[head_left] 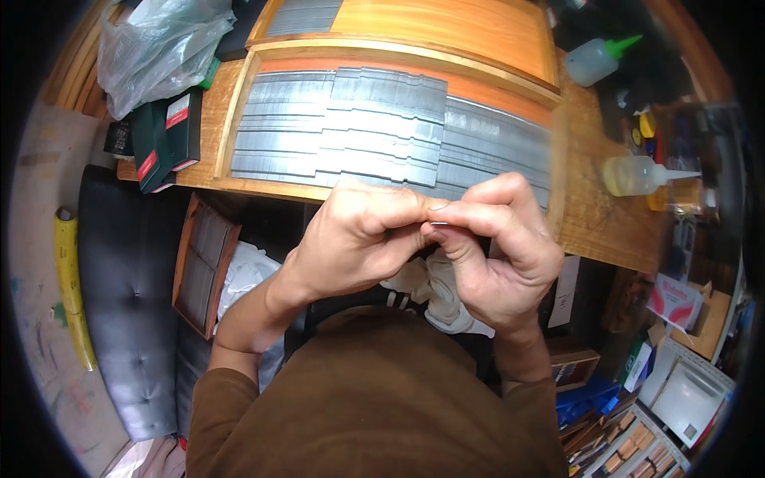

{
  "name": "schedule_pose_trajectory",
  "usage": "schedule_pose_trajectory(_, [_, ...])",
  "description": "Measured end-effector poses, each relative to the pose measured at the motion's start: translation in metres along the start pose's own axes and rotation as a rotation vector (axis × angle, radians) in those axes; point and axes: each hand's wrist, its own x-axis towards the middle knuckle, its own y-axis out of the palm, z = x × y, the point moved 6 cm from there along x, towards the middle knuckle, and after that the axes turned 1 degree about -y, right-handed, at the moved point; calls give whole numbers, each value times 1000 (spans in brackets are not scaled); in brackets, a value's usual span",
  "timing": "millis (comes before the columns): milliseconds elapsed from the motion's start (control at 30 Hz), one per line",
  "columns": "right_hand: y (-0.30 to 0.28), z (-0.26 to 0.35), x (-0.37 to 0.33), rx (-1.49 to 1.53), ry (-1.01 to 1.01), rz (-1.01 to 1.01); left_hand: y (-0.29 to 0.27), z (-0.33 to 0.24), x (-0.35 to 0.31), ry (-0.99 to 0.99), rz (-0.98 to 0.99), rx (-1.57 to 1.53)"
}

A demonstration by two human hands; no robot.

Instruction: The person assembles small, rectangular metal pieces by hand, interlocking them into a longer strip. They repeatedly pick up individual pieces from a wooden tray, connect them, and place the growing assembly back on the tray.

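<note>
My left hand [351,235] and my right hand [514,247] meet just past the near edge of the wooden tray [271,188]. Both are closed in a pinch, thumbs and forefingers touching. Between the fingertips shows a thin bright edge of something very small; the fingers hide its kind. Behind the hands, rows of grey metal strips [382,127] lie side by side in the tray, a middle group stacked higher than the others.
A second wooden tray [446,24] lies farther back. Dark green boxes [167,135] and a plastic bag [159,48] sit left. Squeeze bottles, one green-tipped [594,62] and one yellowish [633,175], stand right. Below left are a framed tray [205,267] and a black padded seat [131,303].
</note>
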Motion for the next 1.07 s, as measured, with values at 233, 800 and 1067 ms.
schedule_pose_trajectory(233, [1, 0, -46, 80, 167, 14, 18, -4, -34, -344, 334, -178])
schedule_pose_trajectory(800, [62, -84, -112, 596, 757, 5, 29, 82, -93, -557, 62, -222])
schedule_pose_trajectory(1067, [66, -69, -103, 341, 368, 166, 31, 60, -121, -407, -144, 25])
